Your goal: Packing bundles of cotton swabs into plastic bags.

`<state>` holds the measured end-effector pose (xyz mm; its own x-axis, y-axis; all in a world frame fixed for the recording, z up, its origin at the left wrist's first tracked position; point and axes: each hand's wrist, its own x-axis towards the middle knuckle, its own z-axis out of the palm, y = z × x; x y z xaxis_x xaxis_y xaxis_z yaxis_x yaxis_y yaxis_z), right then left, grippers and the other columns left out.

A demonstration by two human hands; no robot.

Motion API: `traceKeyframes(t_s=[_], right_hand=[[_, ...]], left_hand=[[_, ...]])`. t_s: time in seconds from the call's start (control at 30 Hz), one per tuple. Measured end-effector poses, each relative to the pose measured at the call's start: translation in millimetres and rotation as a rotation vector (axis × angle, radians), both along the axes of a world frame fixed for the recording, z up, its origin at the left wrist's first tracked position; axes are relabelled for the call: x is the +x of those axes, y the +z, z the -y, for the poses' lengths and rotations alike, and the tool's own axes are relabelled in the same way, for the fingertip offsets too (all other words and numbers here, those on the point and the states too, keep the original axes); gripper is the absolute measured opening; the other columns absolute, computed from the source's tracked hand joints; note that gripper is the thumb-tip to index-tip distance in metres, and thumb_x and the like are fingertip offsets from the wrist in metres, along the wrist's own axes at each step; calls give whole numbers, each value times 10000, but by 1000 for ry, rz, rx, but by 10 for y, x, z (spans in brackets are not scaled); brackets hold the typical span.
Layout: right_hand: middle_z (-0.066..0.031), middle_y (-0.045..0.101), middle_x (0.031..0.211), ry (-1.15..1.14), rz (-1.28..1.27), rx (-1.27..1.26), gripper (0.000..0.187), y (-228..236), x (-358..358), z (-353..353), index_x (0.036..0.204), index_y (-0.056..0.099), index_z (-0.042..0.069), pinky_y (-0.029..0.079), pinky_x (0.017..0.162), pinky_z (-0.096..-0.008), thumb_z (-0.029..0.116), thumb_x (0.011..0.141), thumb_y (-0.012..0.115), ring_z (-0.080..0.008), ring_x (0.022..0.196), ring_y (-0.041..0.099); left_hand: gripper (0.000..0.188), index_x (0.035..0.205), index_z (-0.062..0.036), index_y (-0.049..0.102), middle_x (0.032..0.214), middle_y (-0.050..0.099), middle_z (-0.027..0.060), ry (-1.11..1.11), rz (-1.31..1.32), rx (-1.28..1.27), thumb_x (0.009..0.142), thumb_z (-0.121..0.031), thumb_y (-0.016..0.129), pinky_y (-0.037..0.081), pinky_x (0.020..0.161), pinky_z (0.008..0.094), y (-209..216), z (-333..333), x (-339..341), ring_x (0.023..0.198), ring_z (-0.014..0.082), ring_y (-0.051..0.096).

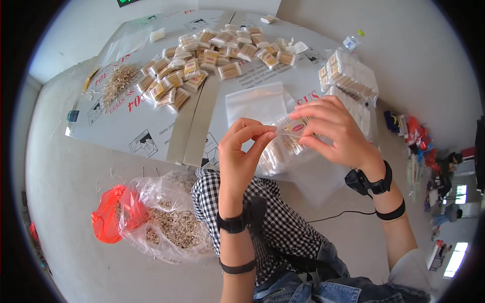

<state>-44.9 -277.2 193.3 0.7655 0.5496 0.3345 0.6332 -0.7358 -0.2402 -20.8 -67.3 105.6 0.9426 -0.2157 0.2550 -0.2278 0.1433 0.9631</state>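
A clear plastic bag (270, 157) with several packs of cotton swabs in it lies at the table's near edge, in front of me. My left hand (245, 146) pinches the bag's edge between thumb and forefinger. From the right, my right hand (333, 129) has its thumb and fingers curled on the same bag's edge, its upper fingers spread. Between the hands shows a cotton swab pack (297, 128) with a yellow and red label. Whether that pack is gripped too is hard to see. Flat clear bags (255, 101) lie just beyond my hands.
A heap of cotton swab packs (209, 58) covers the table's far middle. Loose swabs (119, 83) lie at the left. Bagged packs (348, 76) are stacked at the right, near a bottle (352, 40). On the floor sits an open bag of loose sticks (174, 227) beside a red bag (108, 214).
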Motion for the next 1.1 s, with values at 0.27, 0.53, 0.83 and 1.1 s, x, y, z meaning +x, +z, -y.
traceKeyframes(t_s=[0.27, 0.53, 0.83, 1.1], right_hand=[[-14, 671, 1037, -95, 44, 63, 170, -23, 37, -206, 861, 650, 89, 420, 941, -392, 130, 753, 775, -216, 1040, 611], [4, 652, 897, 0, 51, 4, 185, -64, 103, -221, 873, 665, 95, 430, 913, -393, 126, 731, 779, -196, 942, 609], [-10, 650, 885, 28, 207, -101, 160, -54, 46, -321, 838, 660, 61, 441, 907, -410, 85, 716, 761, -196, 915, 615], [-15, 646, 855, 35, 204, -92, 144, -92, 54, -314, 813, 647, 60, 438, 899, -411, 56, 710, 748, -200, 879, 615]], left_hand=[[91, 918, 40, 670, 913, 613, 71, 206, 160, -48, 838, 54, 712, 470, 722, 240, -87, 231, -187, 796, 124, 568], [104, 915, 35, 662, 926, 608, 83, 360, 280, -38, 830, 71, 709, 479, 703, 252, -141, 325, -275, 788, 145, 569], [84, 950, 39, 648, 949, 593, 76, 331, 228, -134, 880, 23, 692, 461, 755, 237, -208, 336, -292, 845, 142, 556], [62, 951, 36, 644, 971, 573, 63, 301, 148, -226, 904, 8, 675, 456, 776, 235, -265, 405, -333, 873, 136, 549]])
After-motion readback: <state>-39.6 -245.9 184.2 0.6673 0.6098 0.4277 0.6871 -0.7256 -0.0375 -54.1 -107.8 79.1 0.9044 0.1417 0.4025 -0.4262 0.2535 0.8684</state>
